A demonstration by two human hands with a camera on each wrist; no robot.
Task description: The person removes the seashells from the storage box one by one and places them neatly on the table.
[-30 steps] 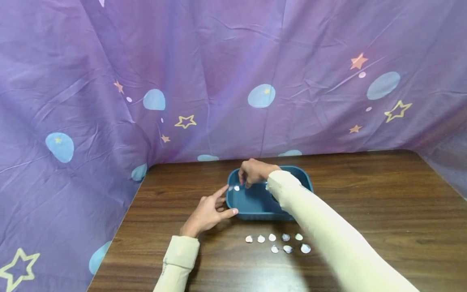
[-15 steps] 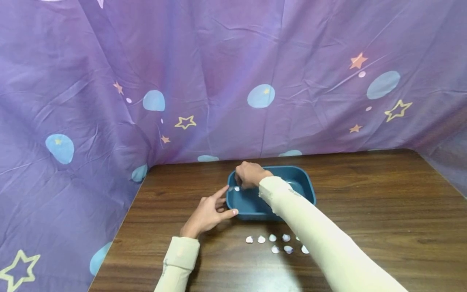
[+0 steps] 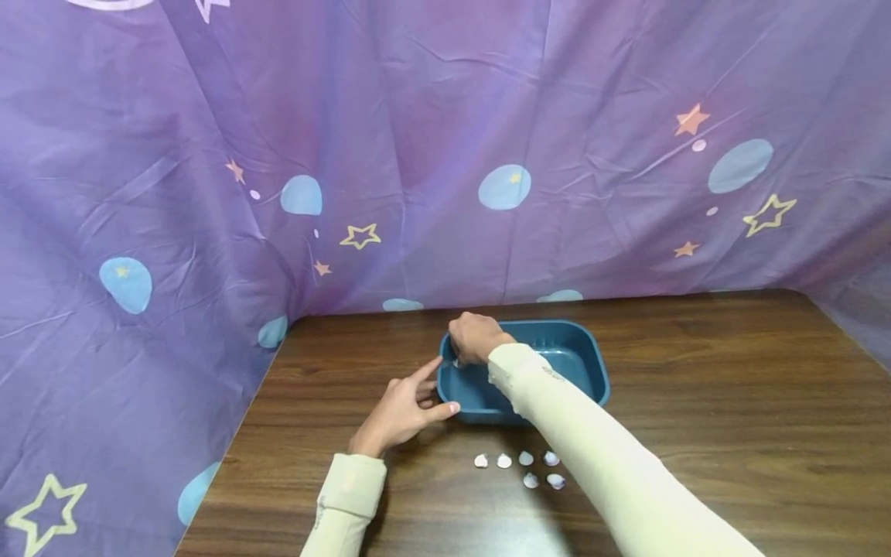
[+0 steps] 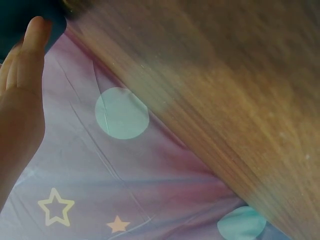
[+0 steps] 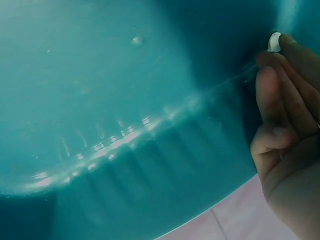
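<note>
My left hand [image 3: 400, 410] rests against the left end of a blue plastic basin [image 3: 557, 414], its thumb on the front rim and index finger extended along the side. In the left wrist view its straight fingers [image 4: 29, 65] overlap the basin. My right hand [image 3: 476, 336] reaches down inside the basin's back left part. The right wrist view shows its fingers curled, with a fingertip on a small white seashell [image 5: 274, 42] by the basin's inner wall; the thumb is hidden. In the head view that shell shows only partly, beside the hand.
Several small seashells [image 3: 504, 461] lie in two rows on the wooden table [image 3: 710, 402] in front of the basin. My right sleeve [image 3: 592, 433] crosses above the table and hides part of the rows. A purple curtain [image 3: 445, 155] hangs behind and at the left.
My right hand has come down to the left inside the basin, closing in on the shell there and covering more of it. The left hand keeps its place.
</note>
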